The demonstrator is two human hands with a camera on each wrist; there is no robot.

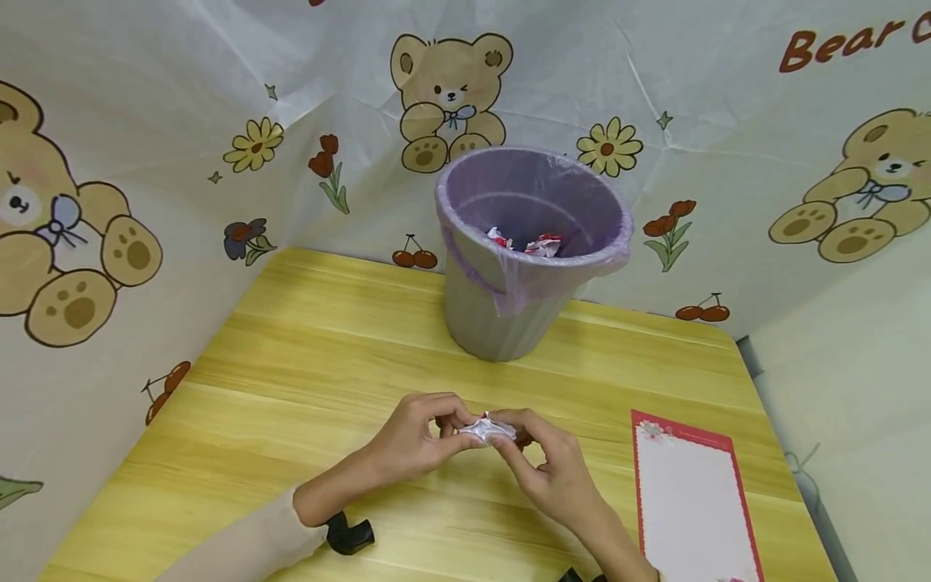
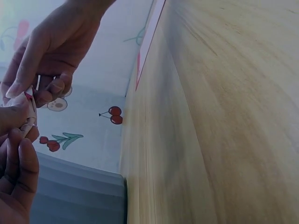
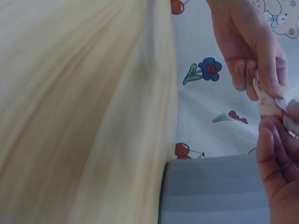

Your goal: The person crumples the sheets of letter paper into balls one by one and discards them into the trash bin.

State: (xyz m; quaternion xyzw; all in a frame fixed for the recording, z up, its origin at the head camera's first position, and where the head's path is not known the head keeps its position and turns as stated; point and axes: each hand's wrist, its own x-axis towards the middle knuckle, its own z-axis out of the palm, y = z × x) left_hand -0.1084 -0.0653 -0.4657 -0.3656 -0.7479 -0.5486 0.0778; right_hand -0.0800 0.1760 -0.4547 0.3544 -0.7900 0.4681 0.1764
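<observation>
Between both hands, over the middle of the wooden table (image 1: 327, 339), is a small crumpled piece of white paper (image 1: 486, 429) with bits of red. My left hand (image 1: 416, 436) pinches its left side between thumb and curled fingers. From the other side my right hand (image 1: 551, 465) pinches it, thumb toward me and fingers behind. In the left wrist view the paper (image 2: 31, 109) shows a red edge between the two sets of fingertips. The right wrist view has the crumpled paper (image 3: 270, 105) at its right edge, partly covered by fingers.
Behind the hands stands a purple-grey bucket (image 1: 483, 315) lined with a clear bag, holding crumpled red-and-white paper (image 1: 543, 246). A flat sheet with a red border (image 1: 691, 501) lies at the right. Bear-printed cloth (image 1: 349, 73) hangs around the table.
</observation>
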